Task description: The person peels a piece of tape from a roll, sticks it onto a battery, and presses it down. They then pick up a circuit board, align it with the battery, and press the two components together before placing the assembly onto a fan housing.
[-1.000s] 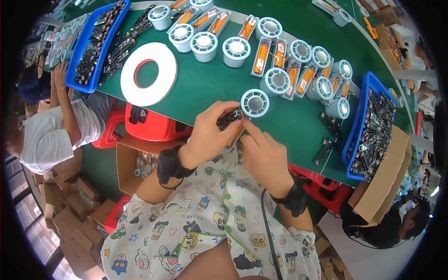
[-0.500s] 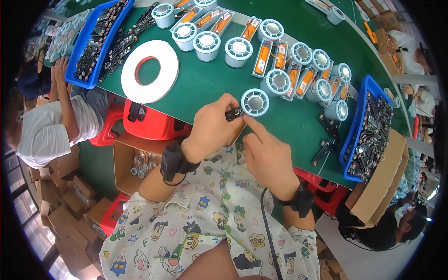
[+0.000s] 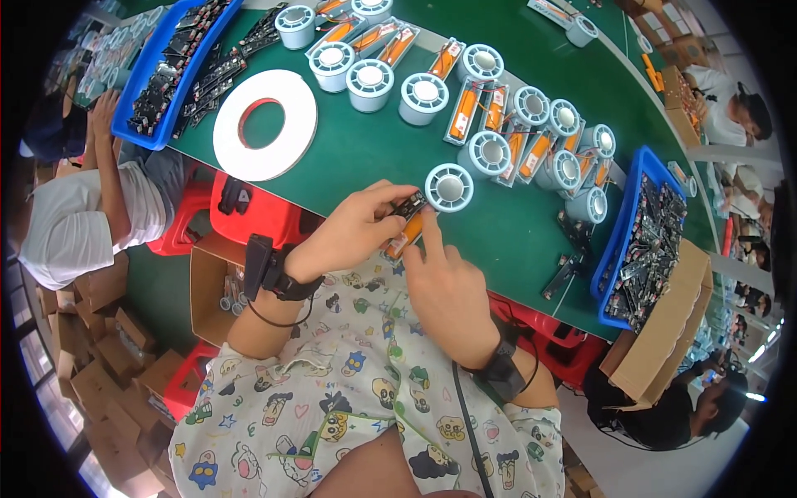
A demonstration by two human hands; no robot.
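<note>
As left fingers [image 3: 386, 193] hold board [image 3: 410, 204] | white ring [image 3: 300, 118] leftward | blue bin [image 3: 618, 241] rightward

One shirt [image 3: 349, 394], white ground, printed all over with cartoon figures, stars and hearts in blue, yellow, green and pink; collar [image 3: 334, 427], edged in green; short sleeves [image 3: 544, 436], cut from the same print; left hand [image 3: 353, 234], fitted at the wrist with a black box-shaped device [image 3: 259, 264] on a black strap, a thin black cable looped below; right hand [image 3: 451, 292], fitted at the wrist with a black strapped unit [image 3: 503, 373], likewise cabled; black cord [image 3: 473, 432], draped down the shirt front.
</note>
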